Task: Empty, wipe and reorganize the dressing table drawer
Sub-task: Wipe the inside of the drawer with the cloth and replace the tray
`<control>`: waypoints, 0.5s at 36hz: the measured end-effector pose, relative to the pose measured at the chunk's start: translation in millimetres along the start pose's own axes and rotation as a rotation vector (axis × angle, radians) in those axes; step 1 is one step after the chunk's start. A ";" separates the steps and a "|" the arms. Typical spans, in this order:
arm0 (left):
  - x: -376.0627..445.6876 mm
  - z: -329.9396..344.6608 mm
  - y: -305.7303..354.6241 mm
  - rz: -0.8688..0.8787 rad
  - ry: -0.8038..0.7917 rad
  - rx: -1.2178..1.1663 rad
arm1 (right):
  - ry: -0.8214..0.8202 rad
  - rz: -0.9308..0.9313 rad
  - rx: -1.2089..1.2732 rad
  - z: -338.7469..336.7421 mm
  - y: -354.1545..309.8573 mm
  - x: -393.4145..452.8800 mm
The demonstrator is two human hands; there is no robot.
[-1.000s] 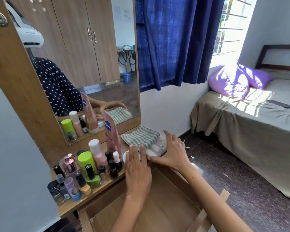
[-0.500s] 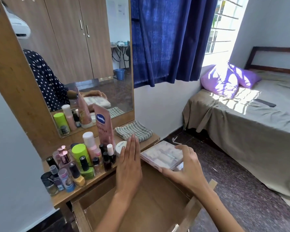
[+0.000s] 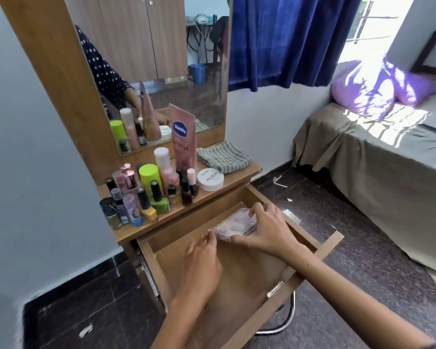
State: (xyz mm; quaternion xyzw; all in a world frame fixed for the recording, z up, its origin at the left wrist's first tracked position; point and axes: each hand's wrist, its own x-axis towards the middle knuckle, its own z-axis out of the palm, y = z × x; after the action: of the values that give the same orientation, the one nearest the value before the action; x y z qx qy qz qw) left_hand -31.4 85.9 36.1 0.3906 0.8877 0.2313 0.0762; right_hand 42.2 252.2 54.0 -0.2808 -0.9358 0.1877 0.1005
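The wooden drawer (image 3: 239,275) of the dressing table stands pulled out below me, its floor mostly bare. At its back right corner lies a clear plastic case (image 3: 233,224) of pale items. My right hand (image 3: 264,229) grips that case from the right, fingers curled over its top edge. My left hand (image 3: 203,260) hovers inside the drawer just left of the case, fingertips at its near corner; whether they touch it is blurred.
On the tabletop (image 3: 242,172) stand several bottles (image 3: 146,195), a pink Vaseline tube (image 3: 184,142), a white round jar (image 3: 210,179) and a folded striped cloth (image 3: 223,157). A mirror (image 3: 156,71) rises behind. A bed (image 3: 388,159) stands to the right, a stool's metal frame (image 3: 282,323) under the drawer.
My right hand lifted the clear case off the tabletop and lowered it into the drawer's back right corner. My left hand dropped from the drawer's front edge into the drawer.
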 end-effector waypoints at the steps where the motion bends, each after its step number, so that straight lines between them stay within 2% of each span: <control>1: -0.8 0.8 -0.6 -0.020 -0.035 -0.035 | -0.020 -0.006 -0.025 2.1 -1.0 3.2; 7: 5.7 10.7 -8.9 -0.082 -0.175 -0.251 | -0.031 -0.002 -0.077 11.9 -9.0 14.4; 14: 12.7 16.3 -4.5 -0.068 -0.259 -0.306 | -0.195 0.075 -0.108 24.2 -6.6 14.4; 18: 14.0 24.2 -3.7 -0.035 -0.317 -0.281 | -0.234 0.075 -0.126 24.3 -4.6 14.4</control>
State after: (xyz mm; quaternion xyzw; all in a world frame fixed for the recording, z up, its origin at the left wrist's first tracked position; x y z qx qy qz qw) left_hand -35.7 102.4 13.7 0.3923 0.8303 0.2869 0.2727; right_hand 21.0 249.6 35.0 -0.2977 -0.9399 0.1636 -0.0344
